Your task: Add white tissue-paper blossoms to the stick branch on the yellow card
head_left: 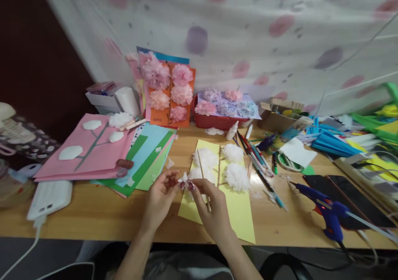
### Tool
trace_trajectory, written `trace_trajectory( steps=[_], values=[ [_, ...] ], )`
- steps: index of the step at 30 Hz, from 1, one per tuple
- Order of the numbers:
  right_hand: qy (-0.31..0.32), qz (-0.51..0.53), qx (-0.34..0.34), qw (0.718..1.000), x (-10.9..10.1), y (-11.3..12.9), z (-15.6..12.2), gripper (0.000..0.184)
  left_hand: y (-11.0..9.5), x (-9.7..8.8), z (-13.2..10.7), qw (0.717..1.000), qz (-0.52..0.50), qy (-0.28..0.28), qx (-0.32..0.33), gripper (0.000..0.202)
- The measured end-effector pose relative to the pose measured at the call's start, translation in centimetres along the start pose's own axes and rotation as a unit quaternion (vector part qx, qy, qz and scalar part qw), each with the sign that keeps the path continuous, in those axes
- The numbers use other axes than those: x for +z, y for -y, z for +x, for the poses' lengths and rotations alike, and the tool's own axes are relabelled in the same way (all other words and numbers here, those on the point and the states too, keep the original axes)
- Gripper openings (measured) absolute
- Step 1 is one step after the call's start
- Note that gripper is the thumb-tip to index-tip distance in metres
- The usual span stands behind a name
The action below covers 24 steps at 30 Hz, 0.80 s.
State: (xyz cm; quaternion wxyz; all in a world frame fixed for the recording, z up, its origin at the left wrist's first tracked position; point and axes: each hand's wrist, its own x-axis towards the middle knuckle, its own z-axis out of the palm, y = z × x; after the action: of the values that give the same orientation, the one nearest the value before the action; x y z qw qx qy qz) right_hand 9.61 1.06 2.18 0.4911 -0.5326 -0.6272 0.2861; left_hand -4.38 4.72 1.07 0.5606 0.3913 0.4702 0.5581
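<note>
Pinches small white tissue-paper scrap between narrowed fingertips of left hand and right hand, over near-left edge of pale yellow paper sheet. Notes fluffy white tissue flowers just beyond right hand, blue hot-glue gun well right, pink card sheet beyond left hand.

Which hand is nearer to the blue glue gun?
Right. The right hand is left of the glue gun, over the yellow sheet; the left hand is farther left. Both pinch a white tissue piece.
</note>
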Motion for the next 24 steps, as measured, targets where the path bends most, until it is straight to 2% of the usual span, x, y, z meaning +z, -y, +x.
trace_trajectory(
  steps=[6,10,16,19,24],
  values=[
    [0.061,0.081,0.099,0.990,1.7,0.0,1.0,0.028,-0.9,-1.5,-0.1,0.998,0.050,0.002,0.048,0.034],
    [0.085,0.159,0.164,0.970,2.4,0.1,1.8,0.033,-1.0,-2.7,0.2,0.996,0.077,0.015,0.044,0.035],
    [0.112,0.197,0.225,0.948,2.4,0.7,2.5,0.031,-0.9,-3.9,0.8,0.983,0.152,0.083,0.061,0.036],
    [0.119,0.219,0.239,0.939,2.3,0.8,2.6,0.027,-0.9,-3.9,1.1,0.977,0.183,0.098,0.054,0.032],
    [0.109,0.186,0.228,0.949,2.3,0.1,2.8,0.026,-1.2,-3.7,1.7,0.983,0.170,0.061,0.008,0.033]
  ],
)
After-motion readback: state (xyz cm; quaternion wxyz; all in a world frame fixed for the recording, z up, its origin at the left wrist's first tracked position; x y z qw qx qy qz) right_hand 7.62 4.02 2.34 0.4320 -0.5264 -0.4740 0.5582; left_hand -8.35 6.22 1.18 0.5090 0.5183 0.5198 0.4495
